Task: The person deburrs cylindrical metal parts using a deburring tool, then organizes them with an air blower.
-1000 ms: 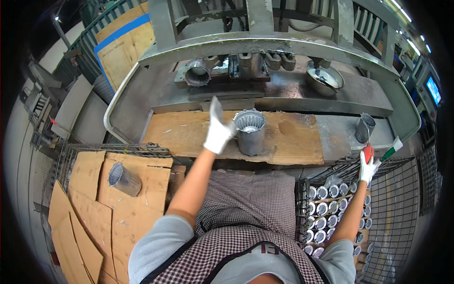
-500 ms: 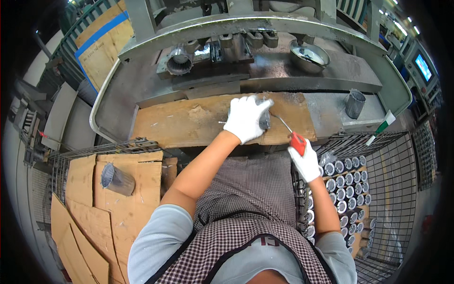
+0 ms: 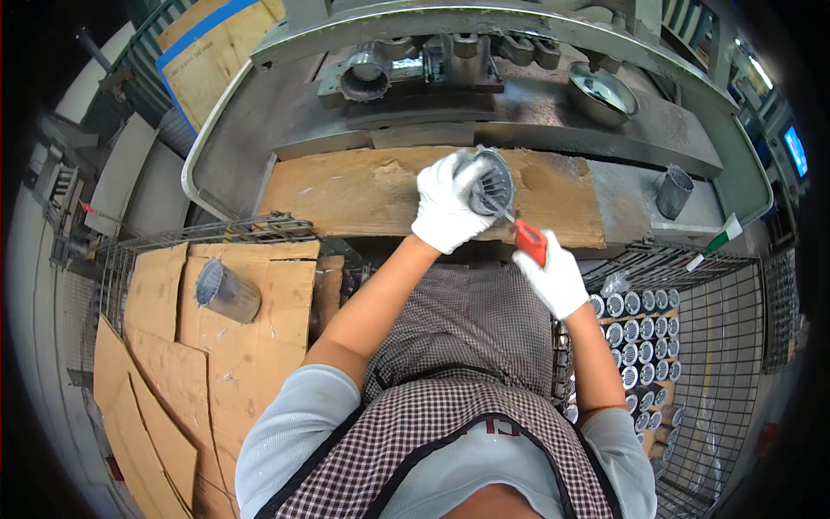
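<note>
My left hand (image 3: 445, 206), in a white glove, is wrapped round a grey metal cylinder (image 3: 496, 183) above a cardboard-covered ledge. The cylinder's slotted round end faces me and to the right. In my right hand (image 3: 558, 281), also gloved, is a red-handled tool (image 3: 530, 242) with a thin metal shaft. Its shaft reaches the lower rim of the cylinder's end; the tip is too small to make out.
A similar cylinder (image 3: 228, 291) lies on cardboard at the left, and another (image 3: 673, 192) stands at the ledge's right. A wire basket (image 3: 718, 346) on the right holds rows of cylinders. Behind the ledge are a machine fixture (image 3: 415, 73) and a metal bowl (image 3: 603, 93).
The cylinder has been tilted so that its slotted end shows. My right hand has brought the tool up and left onto its rim. The whole view has shifted slightly.
</note>
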{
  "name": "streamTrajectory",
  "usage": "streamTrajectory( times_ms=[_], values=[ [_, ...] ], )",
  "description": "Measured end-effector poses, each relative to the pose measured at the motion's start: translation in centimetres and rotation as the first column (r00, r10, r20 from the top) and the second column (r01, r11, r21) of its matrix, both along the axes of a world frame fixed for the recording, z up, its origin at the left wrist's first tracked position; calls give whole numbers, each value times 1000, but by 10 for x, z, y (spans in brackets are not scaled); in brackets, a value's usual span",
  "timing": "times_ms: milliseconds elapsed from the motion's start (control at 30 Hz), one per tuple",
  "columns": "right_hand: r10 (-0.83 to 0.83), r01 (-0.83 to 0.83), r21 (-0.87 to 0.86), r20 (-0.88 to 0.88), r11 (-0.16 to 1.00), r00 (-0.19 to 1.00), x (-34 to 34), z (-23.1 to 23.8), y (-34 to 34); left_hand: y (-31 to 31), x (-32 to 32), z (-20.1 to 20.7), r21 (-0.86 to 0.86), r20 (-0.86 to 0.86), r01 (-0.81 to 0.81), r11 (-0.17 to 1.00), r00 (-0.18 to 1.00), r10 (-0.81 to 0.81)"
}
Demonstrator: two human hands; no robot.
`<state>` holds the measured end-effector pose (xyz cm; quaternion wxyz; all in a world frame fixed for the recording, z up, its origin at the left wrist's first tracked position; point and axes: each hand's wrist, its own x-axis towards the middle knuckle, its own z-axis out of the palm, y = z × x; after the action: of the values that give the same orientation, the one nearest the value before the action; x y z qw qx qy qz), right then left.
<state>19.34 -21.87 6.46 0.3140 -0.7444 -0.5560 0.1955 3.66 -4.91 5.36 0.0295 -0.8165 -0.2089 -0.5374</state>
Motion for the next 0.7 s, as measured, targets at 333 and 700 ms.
streamTrajectory(
  times_ms=[333,700],
  values=[
    [21,-9,-85,140,996,990,2,10,1,-5,-4,2,-63,-41,19,998,999,-22],
    [-33,43,149,-70,988,997,45,41,-6,17,-31,-13,-249,214,167,954,970,-114]
  ],
)
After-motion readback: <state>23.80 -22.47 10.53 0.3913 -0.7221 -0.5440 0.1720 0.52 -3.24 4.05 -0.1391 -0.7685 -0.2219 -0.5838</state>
